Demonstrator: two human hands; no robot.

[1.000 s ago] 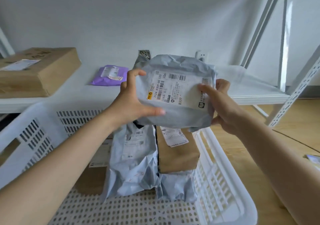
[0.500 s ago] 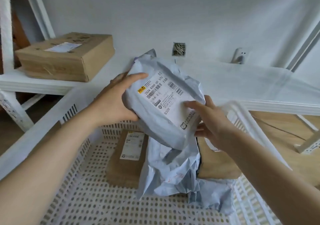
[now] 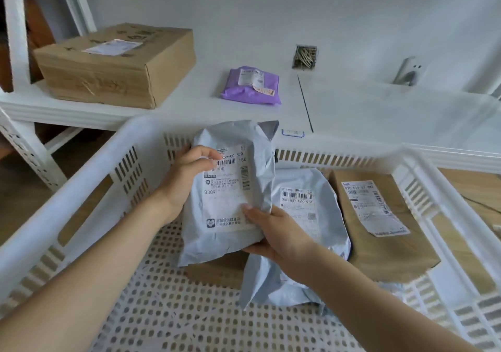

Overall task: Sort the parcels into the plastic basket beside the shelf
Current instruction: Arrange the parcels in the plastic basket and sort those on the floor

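Both my hands hold a grey mailer bag point(image 3: 230, 189) with a white shipping label, low inside the white plastic basket point(image 3: 95, 167). My left hand point(image 3: 184, 172) grips its upper left edge, and my right hand point(image 3: 271, 232) grips its lower right corner. The bag stands tilted over a brown parcel point(image 3: 217, 270) lying on the basket floor. Beside it in the basket lie another grey mailer point(image 3: 306, 216) and a brown paper parcel point(image 3: 379, 229) with a label. On the white shelf point(image 3: 379, 113) behind rest a purple mailer point(image 3: 252, 85) and a cardboard box point(image 3: 116, 61).
The shelf's white perforated uprights point(image 3: 29, 145) stand at the left. A wall socket point(image 3: 409, 73) and an open wall box with wires point(image 3: 305, 57) sit on the white wall behind the shelf. Wooden floor point(image 3: 471, 189) shows at the right of the basket.
The grey mailer has come down from above the basket to low inside it, turned upright. The view has shifted, so the purple mailer on the shelf shows again.
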